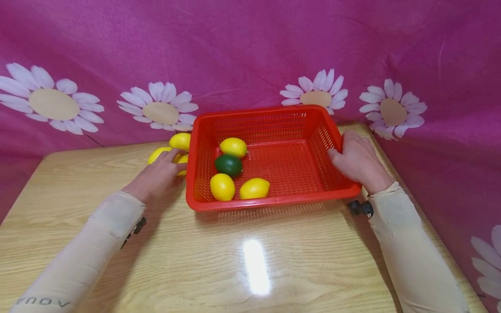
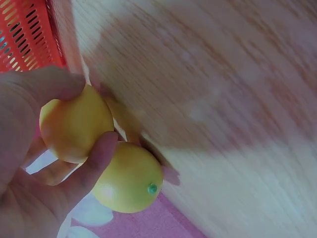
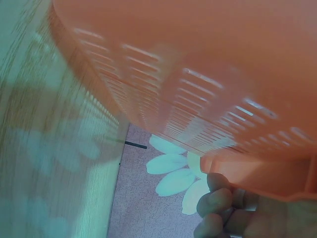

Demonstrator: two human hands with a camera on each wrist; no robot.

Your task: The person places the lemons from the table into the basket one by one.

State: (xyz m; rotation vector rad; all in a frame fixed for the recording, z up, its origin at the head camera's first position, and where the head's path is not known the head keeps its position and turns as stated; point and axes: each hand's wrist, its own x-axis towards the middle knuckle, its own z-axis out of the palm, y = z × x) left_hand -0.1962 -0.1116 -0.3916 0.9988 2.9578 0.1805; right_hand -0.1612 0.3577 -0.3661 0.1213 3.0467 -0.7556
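Note:
My left hand (image 1: 158,174) is at the left side of a red plastic basket (image 1: 270,201). Between its thumb and fingers it pinches a yellow lemon (image 2: 74,124), partly hidden by the hand in the head view. Another lemon (image 2: 131,178) lies against those fingers. Two lemons show around that hand from above, one behind it (image 1: 180,141) and one to its left (image 1: 155,155). With my right hand (image 1: 358,161) I grip the basket's right rim, fingers curled under it (image 3: 218,198). Inside, toward the left, are three lemons (image 1: 255,188) and one dark green lemon-shaped fruit (image 1: 228,165).
The basket stands on a light wooden table (image 1: 195,261), near its back edge. A magenta cloth (image 1: 242,52) with white daisies hangs behind and along the right side. Light reflects off the tabletop in front.

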